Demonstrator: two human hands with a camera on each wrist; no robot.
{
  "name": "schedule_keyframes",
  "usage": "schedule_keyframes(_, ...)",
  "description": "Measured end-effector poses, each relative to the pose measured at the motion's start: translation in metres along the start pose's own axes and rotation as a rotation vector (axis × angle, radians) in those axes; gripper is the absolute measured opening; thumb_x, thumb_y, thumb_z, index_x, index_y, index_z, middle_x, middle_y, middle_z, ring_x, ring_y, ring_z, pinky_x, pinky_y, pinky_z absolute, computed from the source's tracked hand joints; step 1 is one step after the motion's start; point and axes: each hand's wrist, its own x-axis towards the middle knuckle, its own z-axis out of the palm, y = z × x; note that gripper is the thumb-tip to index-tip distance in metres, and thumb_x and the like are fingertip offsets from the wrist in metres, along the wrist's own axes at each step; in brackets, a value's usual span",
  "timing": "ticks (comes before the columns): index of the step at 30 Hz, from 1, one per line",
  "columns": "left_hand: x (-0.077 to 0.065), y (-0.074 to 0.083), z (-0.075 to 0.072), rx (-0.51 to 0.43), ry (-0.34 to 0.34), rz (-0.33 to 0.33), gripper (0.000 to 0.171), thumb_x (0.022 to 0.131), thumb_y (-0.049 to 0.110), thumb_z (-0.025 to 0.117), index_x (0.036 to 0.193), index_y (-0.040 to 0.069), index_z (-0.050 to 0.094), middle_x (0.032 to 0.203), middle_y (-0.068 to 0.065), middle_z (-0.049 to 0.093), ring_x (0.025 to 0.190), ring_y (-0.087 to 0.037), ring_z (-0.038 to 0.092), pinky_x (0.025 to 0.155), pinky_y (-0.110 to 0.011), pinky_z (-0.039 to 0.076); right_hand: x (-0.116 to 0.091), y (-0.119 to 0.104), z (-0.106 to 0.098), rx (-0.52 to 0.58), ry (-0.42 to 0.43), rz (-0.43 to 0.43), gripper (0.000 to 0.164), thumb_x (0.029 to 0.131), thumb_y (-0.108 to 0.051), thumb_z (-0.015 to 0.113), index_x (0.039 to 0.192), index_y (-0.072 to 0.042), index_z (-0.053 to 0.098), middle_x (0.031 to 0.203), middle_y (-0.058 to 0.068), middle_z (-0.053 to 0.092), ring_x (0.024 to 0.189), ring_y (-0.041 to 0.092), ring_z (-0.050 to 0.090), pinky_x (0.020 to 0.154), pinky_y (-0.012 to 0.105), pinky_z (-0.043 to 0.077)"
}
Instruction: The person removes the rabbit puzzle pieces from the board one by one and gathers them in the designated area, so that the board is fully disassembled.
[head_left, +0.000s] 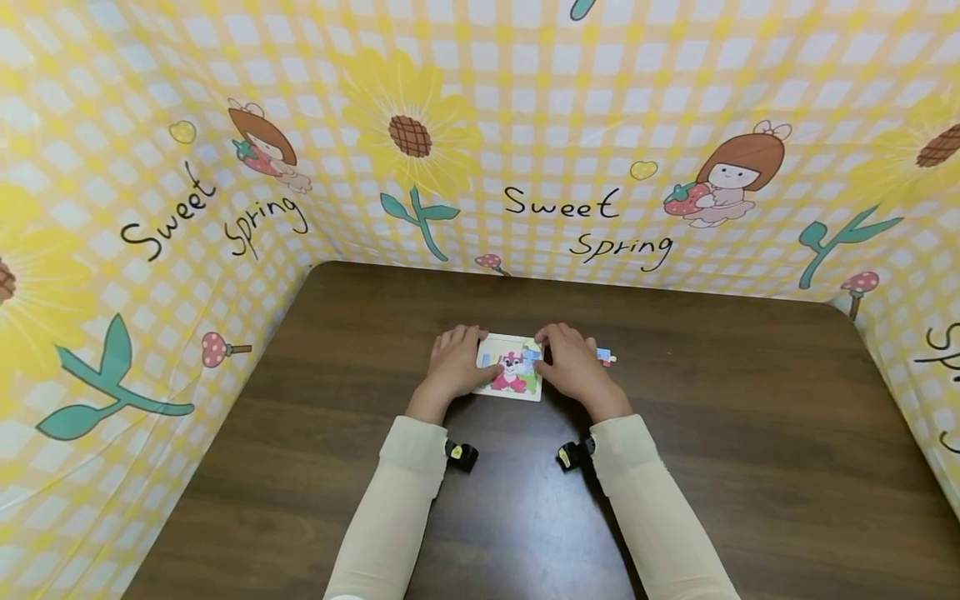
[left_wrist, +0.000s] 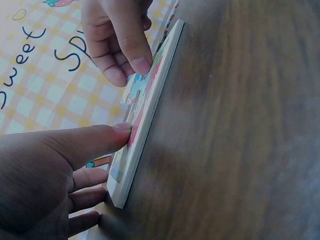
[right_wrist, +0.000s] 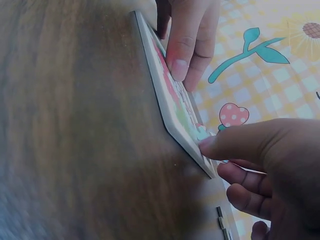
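Observation:
A square jigsaw puzzle board [head_left: 510, 395] with a pale frame and a pink cartoon animal lies flat on the table. My left hand [head_left: 453, 363] holds its left side, the thumb resting on the picture and the other fingers along the frame. At the upper right corner, my right hand [head_left: 572, 364] pinches a cream and light-blue puzzle piece [left_wrist: 133, 90] between thumb and fingers. That piece stands tilted over the board in the left wrist view. In the right wrist view, the right thumb [right_wrist: 209, 146] hides most of it.
Just beyond the right hand lies a loose blue and pink puzzle piece [head_left: 604, 357], partly covered by that hand. The brown table [head_left: 750, 433] meets a yellow checked cloth wall [head_left: 570, 150] at the back and sides. Each wrist wears a small black camera [head_left: 461, 455].

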Motion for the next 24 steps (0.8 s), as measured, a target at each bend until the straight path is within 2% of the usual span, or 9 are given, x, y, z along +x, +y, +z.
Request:
schedule_keyframes(7, -0.001, 0.000, 0.001, 0.000, -0.002, -0.001, 0.072, 0.085, 0.053, 0.068, 0.141, 0.013, 0.046, 0.142, -0.011, 0.041, 0.135, -0.033, 0.030, 0.116, -0.048, 0.012, 0.001, 0.001, 0.002, 0.007, 0.015, 0.003, 0.034, 0.092, -0.024, 0.068, 0.122, -0.010, 0.062, 0.114, 0.007, 0.059, 0.111, 0.025, 0.054, 0.085, 0.043, 0.034)
schedule_keyframes(16, 0.000, -0.001, 0.003, -0.009, 0.001, -0.010, 0.072, 0.085, 0.052, 0.068, 0.142, 0.014, 0.045, 0.142, -0.011, 0.041, 0.135, -0.033, 0.029, 0.116, -0.049, 0.011, -0.001, 0.005, 0.001, -0.068, 0.076, -0.034, 0.031, 0.091, -0.027, 0.069, 0.119, -0.013, 0.067, 0.115, 0.007, 0.061, 0.109, 0.029, 0.053, 0.079, 0.043, 0.034)
schedule_keyframes(24, 0.000, -0.002, 0.001, -0.015, -0.003, -0.005, 0.071, 0.086, 0.052, 0.067, 0.142, 0.014, 0.045, 0.142, -0.010, 0.041, 0.135, -0.033, 0.028, 0.116, -0.049, 0.011, -0.013, 0.025, -0.016, -0.021, 0.088, -0.037, 0.031, 0.093, -0.026, 0.067, 0.121, -0.013, 0.066, 0.118, 0.008, 0.060, 0.103, 0.028, 0.054, 0.081, 0.044, 0.034)
